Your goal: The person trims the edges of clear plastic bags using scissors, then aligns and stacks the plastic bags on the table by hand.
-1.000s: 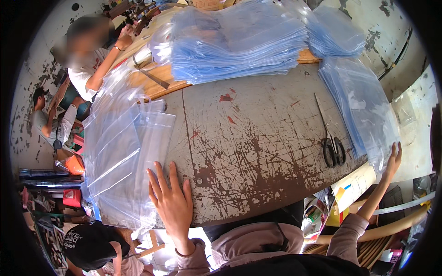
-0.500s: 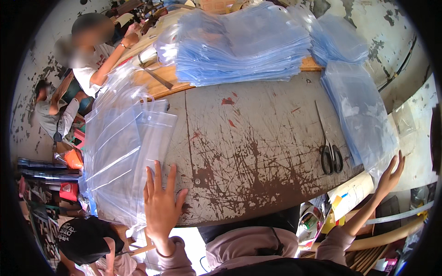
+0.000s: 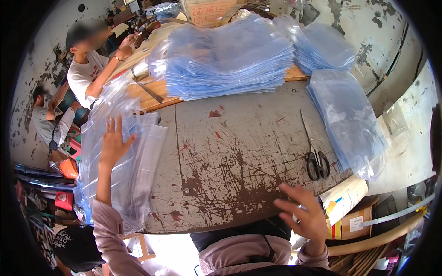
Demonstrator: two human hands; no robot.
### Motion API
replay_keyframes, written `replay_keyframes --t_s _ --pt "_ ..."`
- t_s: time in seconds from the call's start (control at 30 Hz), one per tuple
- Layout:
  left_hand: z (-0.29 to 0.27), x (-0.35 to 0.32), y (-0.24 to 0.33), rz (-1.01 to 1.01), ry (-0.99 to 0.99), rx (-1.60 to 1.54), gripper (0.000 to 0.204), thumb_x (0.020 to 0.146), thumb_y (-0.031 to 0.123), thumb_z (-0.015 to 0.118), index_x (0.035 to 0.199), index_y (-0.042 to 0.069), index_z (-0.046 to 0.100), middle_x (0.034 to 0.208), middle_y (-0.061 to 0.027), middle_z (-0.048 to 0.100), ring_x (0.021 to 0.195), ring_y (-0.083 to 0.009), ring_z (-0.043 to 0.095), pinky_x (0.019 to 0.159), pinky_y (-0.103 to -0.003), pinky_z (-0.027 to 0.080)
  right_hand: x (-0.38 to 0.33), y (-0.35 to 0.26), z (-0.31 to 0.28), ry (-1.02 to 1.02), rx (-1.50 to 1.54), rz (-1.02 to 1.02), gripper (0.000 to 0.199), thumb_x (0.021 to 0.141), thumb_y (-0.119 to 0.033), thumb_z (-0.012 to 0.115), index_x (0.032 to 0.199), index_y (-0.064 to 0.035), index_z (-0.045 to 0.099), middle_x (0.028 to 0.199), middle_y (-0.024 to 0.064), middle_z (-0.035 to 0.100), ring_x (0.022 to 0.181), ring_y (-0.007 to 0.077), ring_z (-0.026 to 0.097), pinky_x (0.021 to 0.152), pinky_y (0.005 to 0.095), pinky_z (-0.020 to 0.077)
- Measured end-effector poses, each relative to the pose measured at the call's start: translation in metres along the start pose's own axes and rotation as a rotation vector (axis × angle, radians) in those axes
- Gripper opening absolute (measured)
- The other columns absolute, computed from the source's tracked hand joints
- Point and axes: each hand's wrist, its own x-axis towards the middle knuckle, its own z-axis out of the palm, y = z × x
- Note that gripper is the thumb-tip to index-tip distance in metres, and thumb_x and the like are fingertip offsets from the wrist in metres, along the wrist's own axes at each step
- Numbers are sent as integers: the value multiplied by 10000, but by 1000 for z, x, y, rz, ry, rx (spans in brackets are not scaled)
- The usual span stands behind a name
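Clear plastic bags lie in a layered pile along the table's left side. My left hand rests flat on the upper part of that pile, fingers spread. Near the table's front edge, my right hand hovers with its fingers apart and nothing in them; it is slightly blurred. A pair of scissors with black handles lies on the table's right side, blades pointing away from me. Beyond it, at the right edge, is a stack of bluish plastic bags.
A tall stack of bluish plastic sheets stands at the back on a wooden board. The worn grey table has scratched paint. A person works at the far left; another in a black cap is at the lower left.
My left hand has moved forward and left onto the pile of clear bags. My right hand has come inward from beside the right-hand stack to the table's front edge. The view has shifted slightly.
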Motion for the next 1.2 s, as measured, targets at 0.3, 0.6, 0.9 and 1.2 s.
replay_keyframes --t_s 0.3,0.6,0.9,1.2 --pt "30 15 7 -44 78 -97 507 821 317 600 1204 24 444 1150 -277 513 933 -431 579 765 -466 498 -7 3 19 -241 134 -109 281 737 -123 681 1009 -83 625 1139 116 569 978 298 564 889 434 442" --pt "34 27 -7 -62 133 308 107 757 118 552 815 32 525 662 -173 604 620 -382 607 545 -434 510 -13 7 22 -174 265 -20 229 735 -62 650 964 -63 644 1101 104 599 970 286 575 904 422 440" --pt "-96 -77 102 -209 86 29 88 791 119 586 875 102 571 701 -107 644 614 -302 627 524 -420 464 -14 15 25 -120 305 78 224 717 -29 636 937 -62 658 1052 77 628 944 268 589 881 373 453" --pt "-132 -159 164 264 -1 -538 239 618 56 721 846 92 662 838 -47 681 658 -184 640 564 -292 481 -14 18 24 -125 355 96 280 747 -99 658 1023 -57 628 1094 94 604 902 273 580 802 349 464"
